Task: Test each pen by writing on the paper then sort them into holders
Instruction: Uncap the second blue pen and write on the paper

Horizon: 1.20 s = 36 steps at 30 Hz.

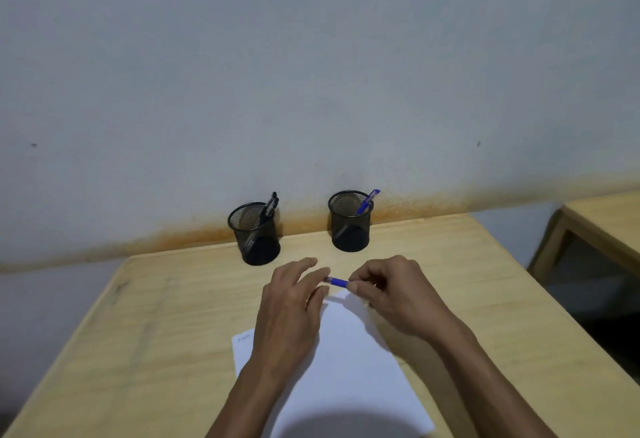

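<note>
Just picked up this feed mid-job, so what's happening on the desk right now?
A person holds a blue pen above the far edge of the white paper. The right hand pinches it, and the left hand meets its other end with loosely extended fingers. By the wall, the left mesh holder has black pens, the right mesh holder a blue capped pen. Faint writing marks the paper's left corner.

Pale rust-stained wall [311, 74] behind light wooden table [156, 316].

Pen [337, 282] mostly hidden by hands; scribble [245, 337] on paper illegible.
</note>
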Each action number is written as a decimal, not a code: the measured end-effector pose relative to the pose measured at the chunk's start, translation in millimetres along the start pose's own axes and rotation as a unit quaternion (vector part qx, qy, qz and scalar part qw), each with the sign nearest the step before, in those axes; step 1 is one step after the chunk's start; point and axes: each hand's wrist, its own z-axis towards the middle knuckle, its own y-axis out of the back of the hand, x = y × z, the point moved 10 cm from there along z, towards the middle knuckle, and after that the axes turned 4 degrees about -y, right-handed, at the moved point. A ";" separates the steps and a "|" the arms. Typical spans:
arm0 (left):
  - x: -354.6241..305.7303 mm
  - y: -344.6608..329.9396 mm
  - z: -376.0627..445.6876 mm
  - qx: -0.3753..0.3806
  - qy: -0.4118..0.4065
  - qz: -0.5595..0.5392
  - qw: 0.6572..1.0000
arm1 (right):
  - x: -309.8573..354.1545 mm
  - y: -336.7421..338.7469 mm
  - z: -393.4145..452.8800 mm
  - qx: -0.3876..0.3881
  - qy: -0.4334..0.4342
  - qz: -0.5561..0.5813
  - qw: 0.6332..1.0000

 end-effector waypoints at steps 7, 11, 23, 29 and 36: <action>-6.4 36.7 -27.5 -0.034 0.026 -0.040 0.998 | 28.8 10.1 -28.2 0.019 -0.012 0.203 0.979; -8.3 49.4 -36.8 -0.048 0.062 -0.096 0.992 | 23.2 1.6 -40.5 -0.002 -0.052 0.395 0.917; -17.8 65.9 -47.0 -0.055 0.068 -0.097 0.991 | 32.0 -32.8 -55.4 -0.043 -0.035 0.349 0.935; -42.9 77.7 -40.2 -0.094 -0.002 -0.022 0.995 | 31.2 -39.9 -49.7 -0.037 -0.063 0.456 0.887; 45.9 121.3 -92.5 -0.136 0.216 -0.073 0.964 | -46.0 74.0 -11.0 -0.240 -0.113 0.497 0.827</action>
